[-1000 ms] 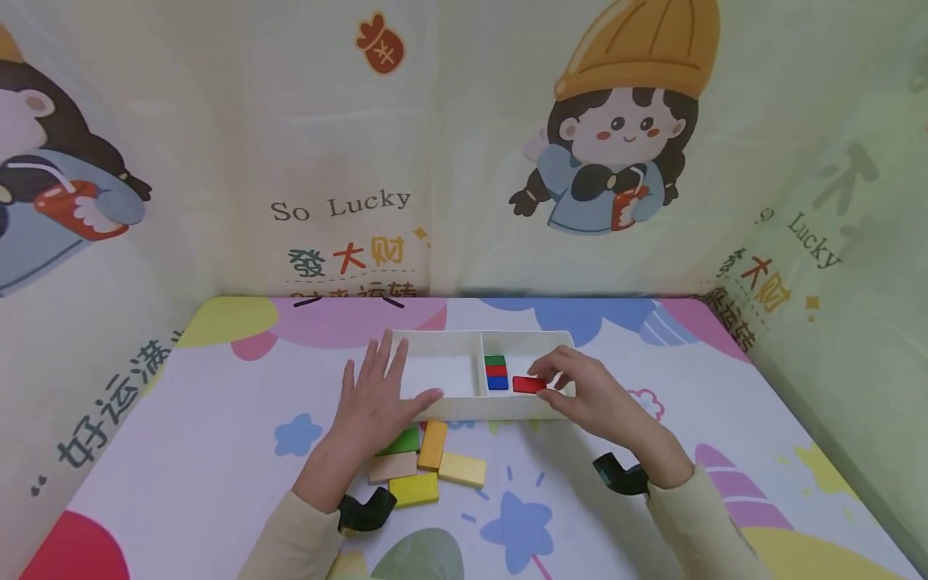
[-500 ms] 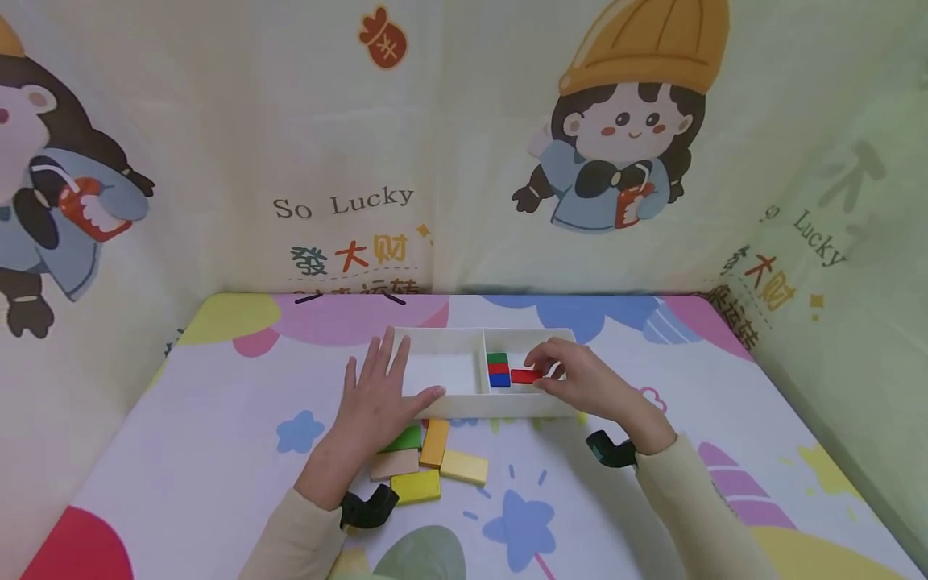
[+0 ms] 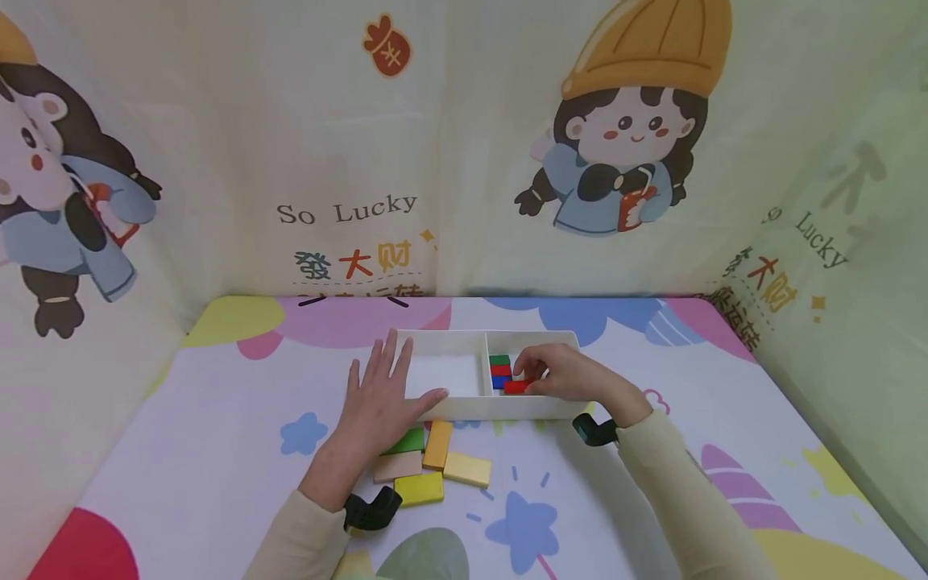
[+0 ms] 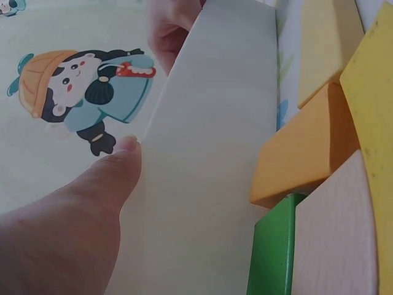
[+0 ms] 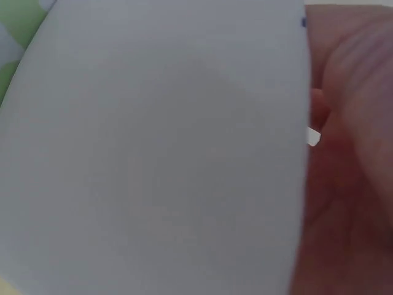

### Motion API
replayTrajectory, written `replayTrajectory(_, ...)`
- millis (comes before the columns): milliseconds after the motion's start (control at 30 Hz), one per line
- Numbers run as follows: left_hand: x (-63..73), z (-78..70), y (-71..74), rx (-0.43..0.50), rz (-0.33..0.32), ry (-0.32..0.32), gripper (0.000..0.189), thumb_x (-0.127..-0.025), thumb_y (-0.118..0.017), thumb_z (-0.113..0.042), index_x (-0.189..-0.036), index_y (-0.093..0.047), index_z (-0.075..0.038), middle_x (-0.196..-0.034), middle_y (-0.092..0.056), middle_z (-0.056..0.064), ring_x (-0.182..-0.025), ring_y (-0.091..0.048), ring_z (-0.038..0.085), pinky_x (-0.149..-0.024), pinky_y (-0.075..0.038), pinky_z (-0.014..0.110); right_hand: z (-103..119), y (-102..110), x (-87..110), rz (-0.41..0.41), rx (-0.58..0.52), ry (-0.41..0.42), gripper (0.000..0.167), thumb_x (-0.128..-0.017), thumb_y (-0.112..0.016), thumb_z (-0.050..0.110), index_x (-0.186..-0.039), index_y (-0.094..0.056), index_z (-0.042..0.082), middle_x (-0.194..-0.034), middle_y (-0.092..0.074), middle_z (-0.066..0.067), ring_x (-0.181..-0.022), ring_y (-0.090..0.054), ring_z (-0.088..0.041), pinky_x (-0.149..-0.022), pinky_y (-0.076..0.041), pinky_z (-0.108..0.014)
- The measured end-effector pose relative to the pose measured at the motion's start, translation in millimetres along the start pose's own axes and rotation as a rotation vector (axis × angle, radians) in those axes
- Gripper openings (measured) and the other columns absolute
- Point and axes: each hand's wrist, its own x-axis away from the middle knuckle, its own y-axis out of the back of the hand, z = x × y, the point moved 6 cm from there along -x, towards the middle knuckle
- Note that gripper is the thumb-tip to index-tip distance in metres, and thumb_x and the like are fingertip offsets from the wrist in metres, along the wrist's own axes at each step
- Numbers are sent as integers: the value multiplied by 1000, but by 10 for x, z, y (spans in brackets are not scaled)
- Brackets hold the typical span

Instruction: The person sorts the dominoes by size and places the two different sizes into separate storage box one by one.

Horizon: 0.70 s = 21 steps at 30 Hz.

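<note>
A white two-compartment box (image 3: 507,408) sits on the table. My left hand (image 3: 380,407) spreads straight fingers over its left end, and in the left wrist view the thumb (image 4: 101,181) lies at the rim. My right hand (image 3: 569,374) reaches into the right compartment and pinches a red block (image 3: 515,387) between thumb and fingers. The block's left end overlaps a blue block (image 3: 497,382) in the head view. Behind that lie another red block (image 3: 500,370) and a green block (image 3: 499,360), in a row along the divider. In the right wrist view the box wall (image 5: 153,153) hides the block.
Before the box lie several loose blocks: an orange block (image 3: 437,445), a pale yellow block (image 3: 467,469), a yellow block (image 3: 419,489), a pinkish block (image 3: 398,466) and a green block (image 3: 408,441) partly behind my left hand. A printed curtain (image 3: 478,161) hangs behind the table.
My right hand has moved left with the red block, bringing it from beside the row to the near end of it. My left hand stays in place on the box.
</note>
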Motion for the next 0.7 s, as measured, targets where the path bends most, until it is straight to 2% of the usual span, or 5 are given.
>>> replayTrajectory(100, -3, 4, 13, 1, 1, 3, 99, -88, -56, -67, -160, -14, -13, -168, 1, 12, -155, -3, 37, -120, -3, 67, -3, -28, -66, 45, -6, -35, 22, -85, -75, 6, -106, -68, 10, -96, -68, -3, -85, -60, -14, -77, -57, -26)
replayTrajectory(267, -3, -3, 8, -3, 3, -1, 99, -88, -56, -68, -160, -15, -12, -168, 1, 12, -155, -3, 38, -120, -4, 67, -7, -77, -133, 106, 6, -34, 19, -86, -74, 6, -104, -67, 9, -95, -68, -2, -85, -60, -12, -81, -56, -27)
replayTrajectory(433, -5, -9, 4, -9, -18, -4, 100, -88, -55, -69, -160, -16, -13, -168, -1, 12, -155, -4, 37, -120, -5, 67, 36, -94, -178, 117, 16, 8, 19, -86, -74, 6, -104, -66, 6, -94, -68, -5, -85, -59, -13, -81, -54, -27)
replayTrajectory(700, 7, -4, -29, -5, 0, 9, 100, -88, -55, -69, -160, -14, -13, -168, 2, 11, -155, -1, 36, -120, -2, 66, 34, -150, -235, 140, 27, -28, 24, -86, -76, 8, -107, -65, 8, -95, -66, -3, -86, -57, -15, -78, -54, -25)
